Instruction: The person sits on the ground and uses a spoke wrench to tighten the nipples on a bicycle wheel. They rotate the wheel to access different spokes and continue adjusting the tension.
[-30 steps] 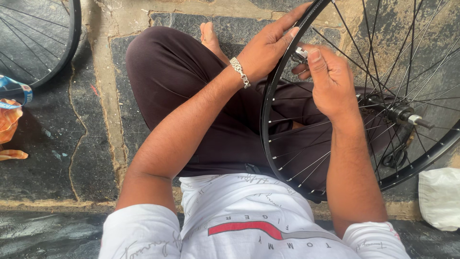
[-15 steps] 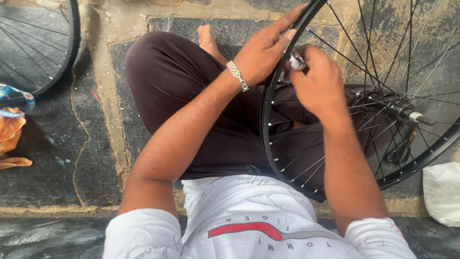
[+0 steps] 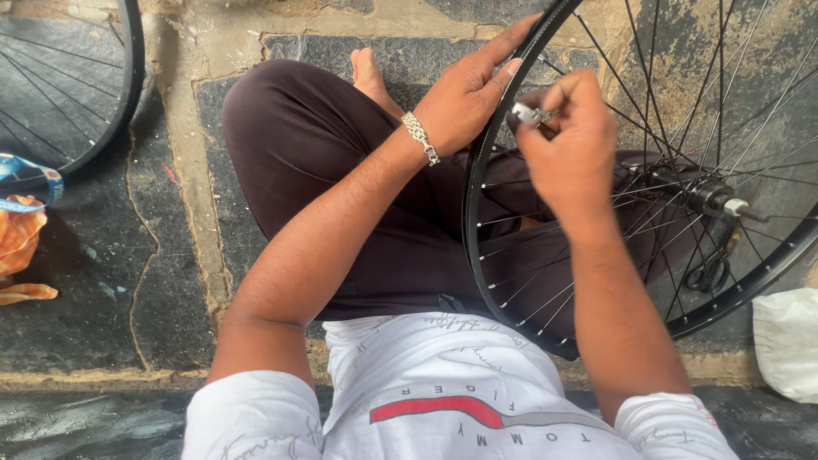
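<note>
A: Head view, quick rundown pls. Hands?

B: Left hand [image 3: 464, 98] rests on the wheel rim [image 3: 471, 230] at approx 12 o'clock in the frame, fingers stretched along the rim's outer edge, thumb on the near side. Loose hold, not a fist. Silver bracelet [image 3: 421, 139] on that wrist.

A: Right?

B: Right hand [image 3: 567, 145] is at approx 1 o'clock, fingers curled tight round a small metal tool [image 3: 530, 113]. Only the tool's shiny end shows past the knuckles, just beside the rim and the left fingertips. Can't tell if it touches a spoke.

A: Which way does the wheel sit?

B: Stands across the lap, leaning away from the person. The hub [image 3: 711, 200] is at approx 3 o'clock w/ its axle end pointing right. The tool's long axis runs roughly left-right, tip toward 9 o'clock.

A: Counts?

B: 2 wheels: the one in hand and a second wheel [image 3: 85, 85] lying at approx 10 o'clock on the stone floor [image 3: 162, 255]. 1 tool, 1 bracelet. Also 1 orange bag [image 3: 19, 247] at 9 o'clock, and 1 white bag [image 3: 788, 341] at 4 o'clock.
</note>
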